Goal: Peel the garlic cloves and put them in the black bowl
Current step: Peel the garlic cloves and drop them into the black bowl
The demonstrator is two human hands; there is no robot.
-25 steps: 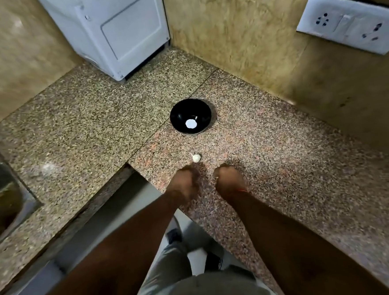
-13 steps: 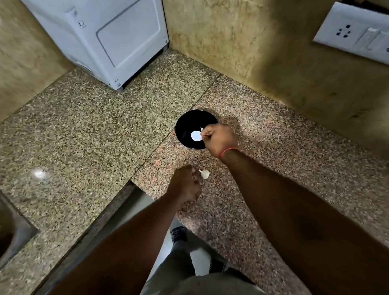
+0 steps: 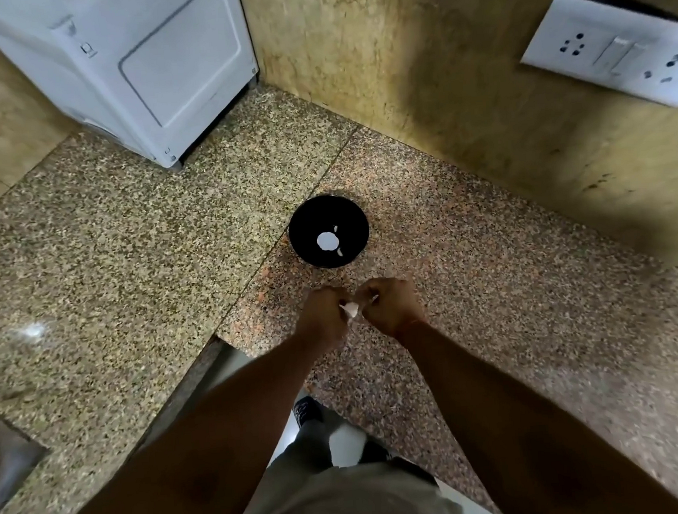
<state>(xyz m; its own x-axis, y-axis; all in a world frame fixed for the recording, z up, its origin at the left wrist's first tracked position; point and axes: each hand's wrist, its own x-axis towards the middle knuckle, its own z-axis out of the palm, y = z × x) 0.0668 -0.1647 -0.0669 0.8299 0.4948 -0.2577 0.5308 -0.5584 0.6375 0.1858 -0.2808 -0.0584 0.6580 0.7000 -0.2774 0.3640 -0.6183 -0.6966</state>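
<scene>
Half a second earlier the right hand point(image 3: 392, 306) had been up at the rim of the black bowl point(image 3: 328, 230); it had since come back toward the person and met the left hand point(image 3: 325, 316) just in front of the bowl, over the speckled granite counter point(image 3: 136, 247). Both hands were curled into loose fists, knuckles up, their fingertips pinching a single garlic clove point(image 3: 351, 309) between them, its pale papery skin showing in the narrow gap. How much of that skin was already loose could not be told. That clove had lain on the counter beside the left hand half a second earlier, and now it was lifted into both grips. Behind the hands, the black bowl sat near the seam in the stone, apart from the hands, with a round white spot at its bottom and two small pale slivers beside it; whether those were peeled cloves or glints could not be told. A white appliance point(image 3: 147, 69) stood in the far corner, and a white switch-and-socket plate point(image 3: 616, 50) was fixed to the wall on the right.
</scene>
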